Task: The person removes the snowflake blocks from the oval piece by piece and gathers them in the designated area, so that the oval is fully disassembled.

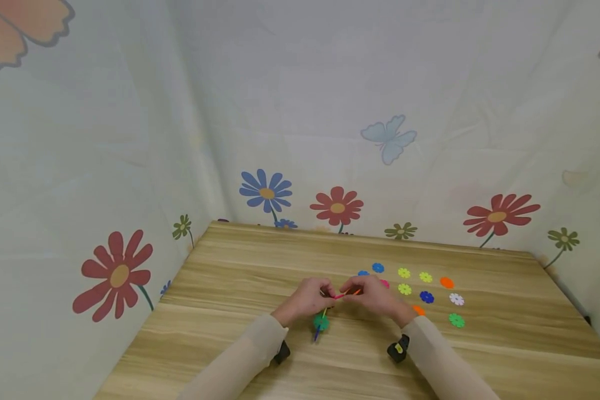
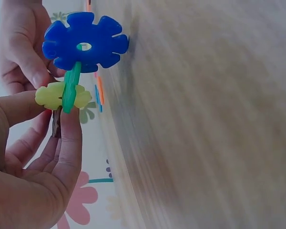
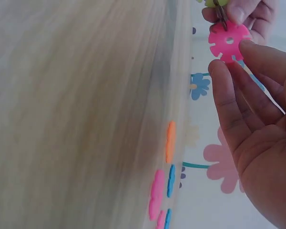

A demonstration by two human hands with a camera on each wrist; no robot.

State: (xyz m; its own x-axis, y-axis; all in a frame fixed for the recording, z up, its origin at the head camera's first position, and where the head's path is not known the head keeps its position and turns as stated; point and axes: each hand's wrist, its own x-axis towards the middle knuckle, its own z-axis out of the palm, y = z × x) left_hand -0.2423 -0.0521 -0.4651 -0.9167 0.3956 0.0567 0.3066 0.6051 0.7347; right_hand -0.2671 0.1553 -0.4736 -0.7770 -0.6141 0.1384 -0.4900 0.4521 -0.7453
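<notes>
My left hand [image 1: 310,298] pinches a joined string of flower-shaped plastic discs: a blue disc [image 2: 105,45], a green disc [image 2: 70,90], a yellow disc [image 2: 48,97] and a brown disc [image 2: 56,125], slotted edge to edge. The blue end hangs down toward the table. In the right wrist view, a pink disc [image 3: 223,42] with notches round its rim meets the brown disc. My right hand [image 1: 377,300] holds this pink disc by its edge between thumb and finger. Whether the pink and brown slots are engaged, I cannot tell. Both hands are close together above the table.
Loose flower discs lie on the wooden table [image 1: 240,261] right of and beyond my hands, among them a blue disc [image 1: 378,268], an orange disc [image 1: 447,283], a white disc [image 1: 456,299] and a green disc [image 1: 457,320]. A flower-printed curtain [image 1: 300,111] stands behind the table.
</notes>
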